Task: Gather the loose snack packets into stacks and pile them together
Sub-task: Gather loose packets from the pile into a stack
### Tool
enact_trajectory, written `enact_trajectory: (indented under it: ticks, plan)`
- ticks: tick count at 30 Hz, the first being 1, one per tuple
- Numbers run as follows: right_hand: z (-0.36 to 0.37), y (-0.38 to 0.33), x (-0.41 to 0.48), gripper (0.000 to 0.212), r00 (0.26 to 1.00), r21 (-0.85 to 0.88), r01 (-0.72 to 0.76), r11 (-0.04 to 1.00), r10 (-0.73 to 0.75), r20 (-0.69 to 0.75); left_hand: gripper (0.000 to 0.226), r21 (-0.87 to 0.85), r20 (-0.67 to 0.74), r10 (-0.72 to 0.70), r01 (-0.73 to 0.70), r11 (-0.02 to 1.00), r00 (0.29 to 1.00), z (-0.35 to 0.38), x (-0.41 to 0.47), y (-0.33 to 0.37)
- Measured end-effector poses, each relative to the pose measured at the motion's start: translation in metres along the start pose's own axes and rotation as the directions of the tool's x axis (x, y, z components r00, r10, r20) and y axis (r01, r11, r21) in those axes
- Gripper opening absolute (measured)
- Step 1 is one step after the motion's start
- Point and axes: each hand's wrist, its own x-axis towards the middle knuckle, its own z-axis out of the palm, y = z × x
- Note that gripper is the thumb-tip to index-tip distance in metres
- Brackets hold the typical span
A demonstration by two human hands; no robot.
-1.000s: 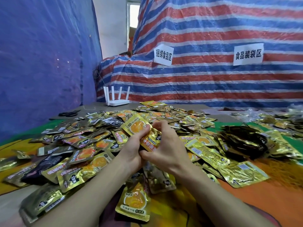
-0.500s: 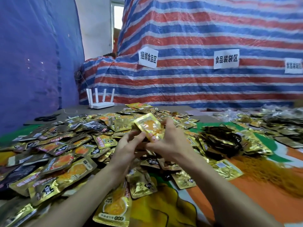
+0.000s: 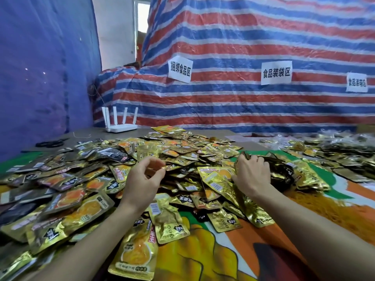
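Across the bench [image 3: 85,134], no longer joined: clamped on a stack [image 3: 246,155] at the dark pile [image 3: 284,169] with the right hand [image 3: 251,171], loosely curled over loose snack packets [image 3: 77,201] with the left hand [image 3: 142,179], grip unclear. Likely delivering one stack.

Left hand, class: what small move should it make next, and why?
Probably lower the left hand onto a loose packet just ahead of it and pinch it: that hand looks empty and loosely curled, while the right hand grips the dark stack beside the heap.
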Motion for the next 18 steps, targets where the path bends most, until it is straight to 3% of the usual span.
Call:
enact_trajectory:
  ticks: [2, 4, 7, 9, 11, 15, 18]
  plan:
    - [-0.001, -0.005, -0.004, 0.039, 1.0, -0.067, 0.005, 0.998, -0.006, -0.013, 0.02, 0.19, 0.016, 0.039, -0.042, 0.981, 0.999, -0.005, 0.003, -0.002]
    - [-0.007, -0.013, -0.007, 0.038, 1.0, -0.05, -0.001, 0.999, 0.0, -0.029, 0.029, 0.438, 0.051, 0.031, -0.05, 0.898, 0.998, -0.009, 0.006, -0.004]
    - [-0.018, -0.033, -0.01, 0.04, 0.995, 0.213, 0.085, 0.973, -0.071, -0.07, 0.054, 0.667, 0.075, -0.095, 0.021, 0.744, 0.993, -0.016, 0.011, -0.005]
    - [-0.024, -0.052, -0.013, 0.044, 0.984, 0.456, 0.175, 0.872, -0.172, -0.049, 0.071, 0.749, 0.095, -0.21, 0.069, 0.658, 0.973, -0.019, 0.012, -0.007]
    - [-0.029, -0.073, -0.015, 0.051, 0.959, 0.584, 0.224, 0.78, -0.284, 0.012, 0.082, 0.819, 0.1, -0.332, 0.112, 0.563, 0.938, -0.02, 0.013, -0.009]
    - [-0.024, -0.116, -0.013, 0.076, 0.87, 0.622, 0.263, 0.738, -0.459, 0.177, 0.069, 0.87, 0.067, -0.385, 0.134, 0.474, 0.921, -0.018, 0.013, -0.011]
    - [-0.012, -0.137, -0.011, 0.077, 0.875, 0.525, 0.241, 0.816, -0.417, 0.246, 0.052, 0.901, 0.056, -0.325, 0.093, 0.424, 0.944, -0.014, 0.012, -0.015]
